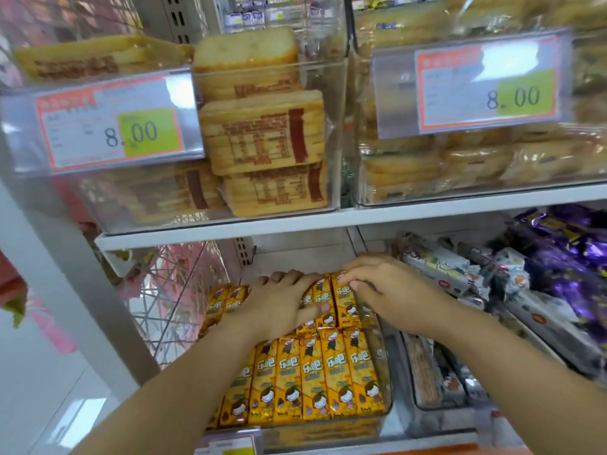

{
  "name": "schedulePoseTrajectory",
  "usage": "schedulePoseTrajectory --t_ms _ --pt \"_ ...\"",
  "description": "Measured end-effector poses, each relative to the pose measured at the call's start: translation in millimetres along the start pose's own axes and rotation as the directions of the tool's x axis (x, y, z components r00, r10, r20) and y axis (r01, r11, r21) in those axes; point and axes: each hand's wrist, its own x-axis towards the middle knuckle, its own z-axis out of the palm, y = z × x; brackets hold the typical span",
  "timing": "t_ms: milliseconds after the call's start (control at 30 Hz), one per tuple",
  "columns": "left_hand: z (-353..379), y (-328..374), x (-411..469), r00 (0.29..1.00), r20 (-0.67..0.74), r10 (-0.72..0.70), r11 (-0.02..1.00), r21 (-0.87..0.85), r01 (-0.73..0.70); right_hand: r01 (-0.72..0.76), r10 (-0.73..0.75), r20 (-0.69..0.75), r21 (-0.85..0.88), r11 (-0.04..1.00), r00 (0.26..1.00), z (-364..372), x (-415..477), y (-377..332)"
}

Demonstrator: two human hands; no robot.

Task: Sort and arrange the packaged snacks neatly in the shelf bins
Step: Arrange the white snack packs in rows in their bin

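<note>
The yellow packets [315, 379] stand upright in two rows inside the clear bin [384, 372] on the lower shelf. The front row is packed side by side and the back row lies partly under your hands. Your left hand [279, 307] rests flat across the back row, grip apart, with straight fingers pressing on the packet tops. Your right hand [391, 287] is at the right end of that row, grip clamped, its fingers curled over the tops of the rightmost packets.

Just beside the bin's right wall sits a neighbouring bin of grey-and-white wrapped snacks [443, 267], and your right forearm crosses above it. Further right lie purple wrappers [565, 244]. To the left of your bin you have a wire basket [177, 290], then the grey shelf upright [65, 257].

Overhead, the white shelf board [328, 221] runs close above your knuckles, so headroom over the back row is low. It carries clear bins of toast packs [262, 133], and their price tags [111, 126] jut forward past its edge. Behind the back row, a bare stretch of the bin reaches to the rear. The bin's front rim is near the bottom of your view, between your forearms.
</note>
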Motion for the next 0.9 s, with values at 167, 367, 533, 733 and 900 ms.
schedulePoseTrajectory --t_ms 167,367,533,733,900 --pt "-2 3 -2 0.996 0.094 -0.010 0.999 -0.041 0.014 0.016 0.006 0.089 -0.242 0.970 0.996 -3 4 -8" --pt "-15 -34 -27 0.969 -0.096 -0.226 0.944 -0.268 0.194 0.061 -0.013 0.247 -0.190 0.980 0.969 18 22 -40" --pt "4 -33 -48 0.951 0.118 -0.286 0.912 -0.270 0.308 -0.128 0.293 0.490 -0.342 0.931 0.821 50 48 -57" --pt "2 -39 -48 0.952 0.189 -0.242 0.916 -0.280 0.288 -0.155 0.340 0.531 -0.363 0.919 0.776 59 48 -59" --pt "2 -36 -46 0.934 0.246 -0.260 0.931 -0.193 0.310 -0.142 0.333 0.468 -0.396 0.907 0.818 65 36 -58"
